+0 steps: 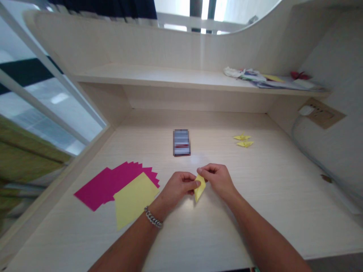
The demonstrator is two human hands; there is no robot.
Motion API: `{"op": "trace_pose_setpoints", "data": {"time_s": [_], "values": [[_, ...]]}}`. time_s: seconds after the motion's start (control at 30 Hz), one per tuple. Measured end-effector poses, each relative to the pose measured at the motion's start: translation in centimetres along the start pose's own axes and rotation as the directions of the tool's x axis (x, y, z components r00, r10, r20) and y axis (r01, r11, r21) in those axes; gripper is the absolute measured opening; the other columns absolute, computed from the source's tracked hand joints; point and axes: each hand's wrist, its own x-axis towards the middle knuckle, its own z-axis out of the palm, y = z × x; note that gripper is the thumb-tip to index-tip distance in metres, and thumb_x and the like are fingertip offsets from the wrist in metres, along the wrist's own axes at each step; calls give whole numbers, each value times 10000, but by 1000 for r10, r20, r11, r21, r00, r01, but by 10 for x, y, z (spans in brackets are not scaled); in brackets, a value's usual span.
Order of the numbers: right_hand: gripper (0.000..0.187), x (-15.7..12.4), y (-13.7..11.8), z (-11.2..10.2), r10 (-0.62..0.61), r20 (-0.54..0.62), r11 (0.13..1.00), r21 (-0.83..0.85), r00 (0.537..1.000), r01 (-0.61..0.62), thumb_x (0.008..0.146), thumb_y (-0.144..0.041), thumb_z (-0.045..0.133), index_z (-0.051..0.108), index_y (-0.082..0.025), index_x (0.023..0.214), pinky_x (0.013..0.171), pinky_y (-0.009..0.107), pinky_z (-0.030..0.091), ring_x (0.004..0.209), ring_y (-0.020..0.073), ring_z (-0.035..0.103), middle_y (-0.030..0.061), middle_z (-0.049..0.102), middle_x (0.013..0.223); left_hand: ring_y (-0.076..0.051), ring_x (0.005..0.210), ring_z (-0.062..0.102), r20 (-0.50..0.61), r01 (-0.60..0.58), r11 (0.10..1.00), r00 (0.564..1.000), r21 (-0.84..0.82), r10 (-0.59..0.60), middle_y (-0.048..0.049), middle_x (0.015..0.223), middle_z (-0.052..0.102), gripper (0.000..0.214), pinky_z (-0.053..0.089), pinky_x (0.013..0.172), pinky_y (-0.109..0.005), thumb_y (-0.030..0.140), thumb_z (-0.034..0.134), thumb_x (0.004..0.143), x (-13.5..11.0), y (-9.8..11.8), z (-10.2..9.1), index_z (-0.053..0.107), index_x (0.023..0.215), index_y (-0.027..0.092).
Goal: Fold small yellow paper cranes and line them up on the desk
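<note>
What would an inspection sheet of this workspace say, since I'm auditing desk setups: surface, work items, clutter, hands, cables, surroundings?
Surface: pale desk, wood-look top.
Work items: folded yellow paper in hand; yellow sheet overlapping fanned magenta sheets at left; two small folded yellow pieces at right.
Clutter: rectangular object beyond the hands, pixelated, details unreadable; loose papers on the shelf's right part.
Hands: left hand and right hand both hold the folded yellow paper; chain bracelet on the left wrist.
Cables: grey cable from a white plug in the wall socket, along the right side.
Surroundings: shelf above the desk's back; olive-yellow fabric at far left.
</note>
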Motion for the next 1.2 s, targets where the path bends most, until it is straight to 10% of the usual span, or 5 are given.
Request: {"op": "trace_pose_setpoints", "data": {"time_s": [0.23,0.43,0.7,1.2], "values": [[406,6,4,-6,-9,11,995,103,1000,8,804,-518,545,680,-135,784,501,234,415,543,117,527,44,630,670,-121,533,541,3,5,1000,1000,-6,-5,-38,633,636,148,434,547,-259,265,725,653,1,-3,0,696,681,123],[242,3,5,-4,-115,46,985,-126,992,120,751,-392,651,682,-156,709,551,241,412,588,126,533,13,626,628,-113,532,530,-8,-26,999,1000,32,26,-35,636,634,156,421,529,-240,277,707,686,1,-3,0,700,704,122],[291,6,16,3,44,132,993,102,990,-58,688,-404,707,628,-170,841,512,233,455,574,125,573,12,649,696,-117,554,535,-190,-171,974,962,148,198,-37,656,663,250,416,527,-227,365,675,733,3,2,-6,727,803,130],[236,5,15,5,12,88,988,153,996,-25,667,-364,726,674,-151,754,533,244,438,556,121,554,20,658,665,-118,554,591,-183,-177,984,969,-35,167,-46,652,676,326,482,555,-233,268,711,718,2,0,-3,664,996,104]]}}
